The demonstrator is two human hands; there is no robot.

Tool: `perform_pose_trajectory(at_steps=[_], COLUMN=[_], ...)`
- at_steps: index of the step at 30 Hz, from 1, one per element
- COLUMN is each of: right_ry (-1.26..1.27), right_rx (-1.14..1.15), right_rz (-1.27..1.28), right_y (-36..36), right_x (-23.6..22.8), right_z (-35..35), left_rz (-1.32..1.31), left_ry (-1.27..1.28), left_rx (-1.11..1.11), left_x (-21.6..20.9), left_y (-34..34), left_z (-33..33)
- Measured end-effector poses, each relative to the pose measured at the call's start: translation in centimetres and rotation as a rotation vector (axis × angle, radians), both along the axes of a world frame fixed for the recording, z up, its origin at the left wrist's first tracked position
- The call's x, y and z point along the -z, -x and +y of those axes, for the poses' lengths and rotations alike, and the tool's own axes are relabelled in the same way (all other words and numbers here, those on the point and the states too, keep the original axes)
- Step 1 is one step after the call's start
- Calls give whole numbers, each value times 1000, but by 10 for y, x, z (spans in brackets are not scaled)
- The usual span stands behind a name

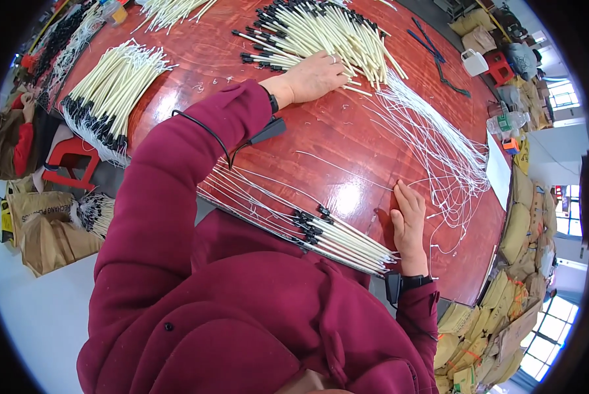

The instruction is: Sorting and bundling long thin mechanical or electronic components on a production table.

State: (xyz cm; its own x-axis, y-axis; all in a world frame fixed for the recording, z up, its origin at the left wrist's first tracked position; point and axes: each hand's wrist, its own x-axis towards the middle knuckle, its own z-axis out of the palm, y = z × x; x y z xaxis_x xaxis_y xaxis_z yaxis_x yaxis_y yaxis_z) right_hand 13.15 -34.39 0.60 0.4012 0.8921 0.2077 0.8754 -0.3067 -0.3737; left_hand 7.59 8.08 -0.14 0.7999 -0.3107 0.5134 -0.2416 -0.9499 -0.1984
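Far side of the red table (320, 134): stick pile (353, 39) is partly covered by left hand (311, 77); finger undersides are hidden, so whether a stick is gripped can't be told. Second stick bunch (169, 12), table's far left: cut by the top edge. Table's near edge: left ends of the white strings (258, 200) are hidden by left sleeve (176, 154). Thin cord (336, 165) on tabletop: contact with right hand (409, 220) can't be resolved. White scraps (199, 87) on tabletop: too small to be identified. Left of table: co-worker (2, 141) is cut off by the dark rim. Right of table: sack stack (462, 320) is cut by the bottom edge.
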Motion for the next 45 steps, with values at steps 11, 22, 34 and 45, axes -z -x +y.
perform_pose_trajectory(at_steps=[11, 22, 34, 45], right_ry=[-43, -44, -6, 10], right_rx=[22, 71, 104, 112], right_rz=[-26, -17, -52, -75], right_y=[-1, 6, 11, 13], right_x=[5, 8, 6, 6], right_z=[0, 3, 7, 7], left_rz=[204, 208, 213, 193], left_ry=[555, 704, 716, 689], left_rx=[-64, -213, -229, -216], left_x=[-13, 0, -10, -10], left_y=[120, 191, 182, 174], left_z=[-57, -73, -80, -80])
